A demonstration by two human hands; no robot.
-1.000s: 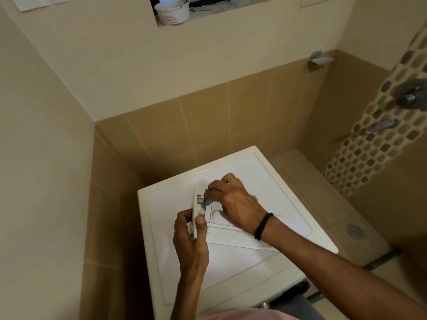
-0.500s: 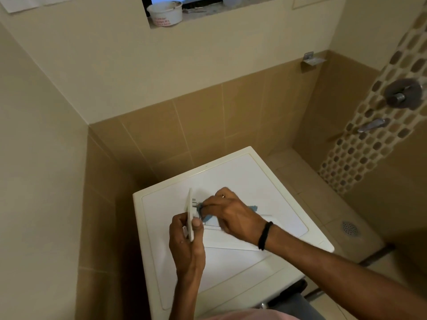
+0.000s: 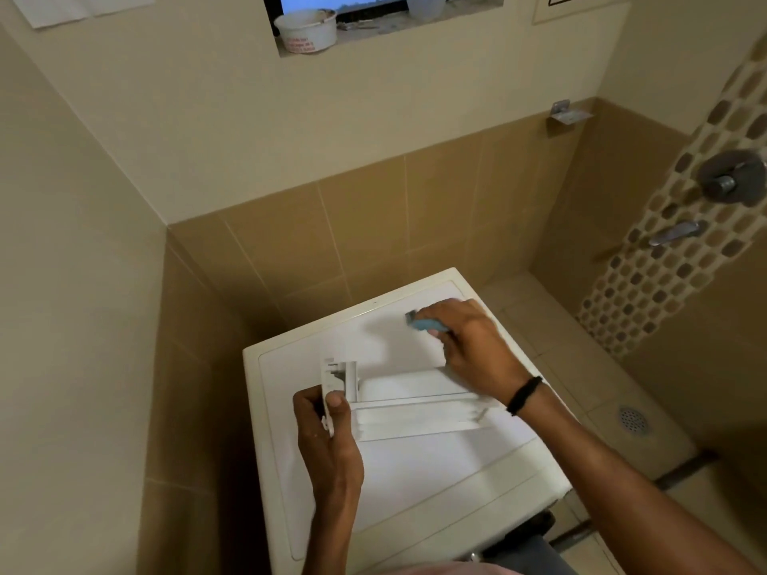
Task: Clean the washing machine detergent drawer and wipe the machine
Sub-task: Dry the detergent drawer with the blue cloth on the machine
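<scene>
The white detergent drawer (image 3: 415,404) lies on top of the white washing machine (image 3: 415,483), its front panel toward the left. My left hand (image 3: 328,433) grips that front panel between thumb and fingers. My right hand (image 3: 469,346) is lifted off to the upper right of the drawer, near the machine's back right corner. It holds a small blue brush (image 3: 427,324), whose head pokes out to the left of the fingers. A black band sits on my right wrist.
The machine stands in a tiled corner, walls close at the left and back. A white tub (image 3: 307,31) sits on the window ledge above. Shower valve (image 3: 730,180) and tap (image 3: 674,233) are on the right wall; a floor drain (image 3: 633,419) lies at the right.
My right hand has lifted away from the drawer's left end and swung up and to the right with the blue brush. My left hand keeps its grip on the drawer front.
</scene>
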